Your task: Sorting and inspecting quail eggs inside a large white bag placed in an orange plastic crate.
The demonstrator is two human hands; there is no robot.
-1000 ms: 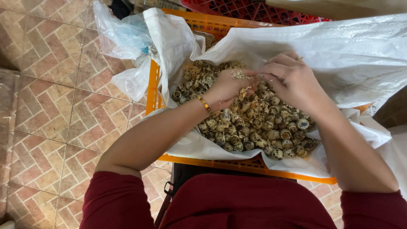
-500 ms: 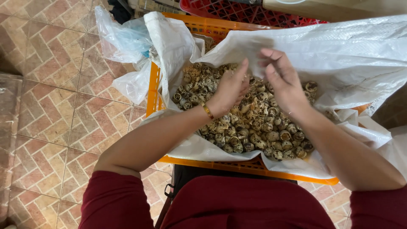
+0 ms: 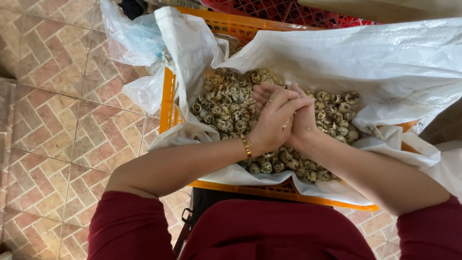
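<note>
A person in dark red sleeves is looking down at their own two bare hands, which are meeting over a heap of small speckled eggs. The left hand is lying across the right hand, palms pressed together with fingers pointing away; whether either grip is enclosing any eggs cannot be told, since the palms are hiding what lies between them. A thin gold bracelet is circling the left wrist. The eggs are filling a white woven sack that is lining an orange plastic crate, its cloth folding out over the rims. A crumpled clear plastic bag is lying just beside the crate's left edge. A red crate is showing behind it. Everything is resting on a floor of reddish patterned tiles.
</note>
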